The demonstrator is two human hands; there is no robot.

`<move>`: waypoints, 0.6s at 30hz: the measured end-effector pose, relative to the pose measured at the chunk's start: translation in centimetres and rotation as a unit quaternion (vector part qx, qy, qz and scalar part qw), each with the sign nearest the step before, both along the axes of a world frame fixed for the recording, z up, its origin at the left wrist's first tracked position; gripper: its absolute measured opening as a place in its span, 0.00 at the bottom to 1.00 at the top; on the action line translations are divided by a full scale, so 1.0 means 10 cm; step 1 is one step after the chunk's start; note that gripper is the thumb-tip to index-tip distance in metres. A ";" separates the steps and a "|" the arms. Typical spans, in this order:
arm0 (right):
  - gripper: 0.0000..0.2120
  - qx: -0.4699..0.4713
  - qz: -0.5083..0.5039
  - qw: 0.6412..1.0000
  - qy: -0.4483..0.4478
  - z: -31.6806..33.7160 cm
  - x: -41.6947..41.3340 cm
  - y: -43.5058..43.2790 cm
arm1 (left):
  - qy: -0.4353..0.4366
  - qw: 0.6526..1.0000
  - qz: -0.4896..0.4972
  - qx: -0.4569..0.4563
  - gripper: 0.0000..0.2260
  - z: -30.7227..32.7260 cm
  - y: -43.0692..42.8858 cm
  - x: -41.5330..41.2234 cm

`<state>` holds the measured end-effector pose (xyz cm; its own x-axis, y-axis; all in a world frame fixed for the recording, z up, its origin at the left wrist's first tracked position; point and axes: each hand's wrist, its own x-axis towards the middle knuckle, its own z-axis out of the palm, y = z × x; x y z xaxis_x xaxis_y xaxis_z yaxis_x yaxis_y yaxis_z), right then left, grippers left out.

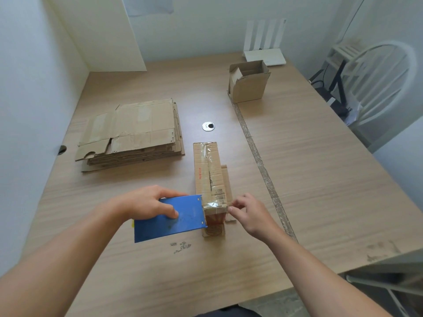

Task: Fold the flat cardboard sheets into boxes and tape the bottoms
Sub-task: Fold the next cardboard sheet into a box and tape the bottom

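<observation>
An open-topped box [248, 81] is seen well beyond the right hand [249, 213], standing upright on the surface [320, 179] with its top flaps raised; only its own cardboard walls and one inner flap can be made out inside. A second box [210, 175], the one being taped, is laid between the two hands with a closed face turned up, so its inside is hidden. A strip of clear tape [207, 161] is laid along the seam of that face, from the far end to the near edge, where it is folded over.

The tape dispenser [169, 218], blue and flat-sided, is grasped in the grip of the left hand [151, 202]: the fingers are curled over its far edge and the thumb is pressed on its upper side. Its toothed end is set against the near left edge of the box.

The right hand's fingers are curled, and the tips of thumb and forefinger are brought to the near right corner of the box. Whether tape or cardboard is pinched in that grip cannot be told.

A stack of flat cardboard sheets [132, 133] is laid beyond the left hand's grip. A round metal grommet [208, 126] is set into the surface just past the far end of the taped box.
</observation>
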<state>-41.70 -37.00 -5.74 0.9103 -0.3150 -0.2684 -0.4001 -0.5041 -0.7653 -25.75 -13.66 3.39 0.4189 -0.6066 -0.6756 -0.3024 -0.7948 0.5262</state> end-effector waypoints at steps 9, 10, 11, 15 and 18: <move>0.12 0.161 -0.121 0.979 -0.022 0.10 -0.02 0.15 | 0.002 1.000 -0.003 0.009 0.24 0.02 -0.02 0.02; 0.12 0.177 -0.137 0.974 -0.020 0.10 -0.01 0.17 | 0.002 1.000 -0.005 0.010 0.24 0.02 -0.02 0.02; 0.12 0.191 -0.154 0.969 -0.021 0.09 0.00 0.20 | 0.001 1.000 -0.006 0.012 0.24 0.02 -0.02 0.03; 0.11 0.211 -0.191 0.958 -0.035 0.00 0.02 0.29 | 0.007 1.000 -0.006 0.015 0.23 0.02 0.01 0.06; 0.11 0.142 -0.139 0.978 -0.067 -0.08 0.01 0.26 | 0.009 1.000 -0.006 0.016 0.23 0.01 0.02 0.07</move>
<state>-41.59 -34.38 -6.51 0.8332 -0.4851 -0.2655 -0.3781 -0.1494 -0.9136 -25.08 -13.47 3.52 0.3985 -0.5894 -0.7027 -0.3026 -0.8078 0.5059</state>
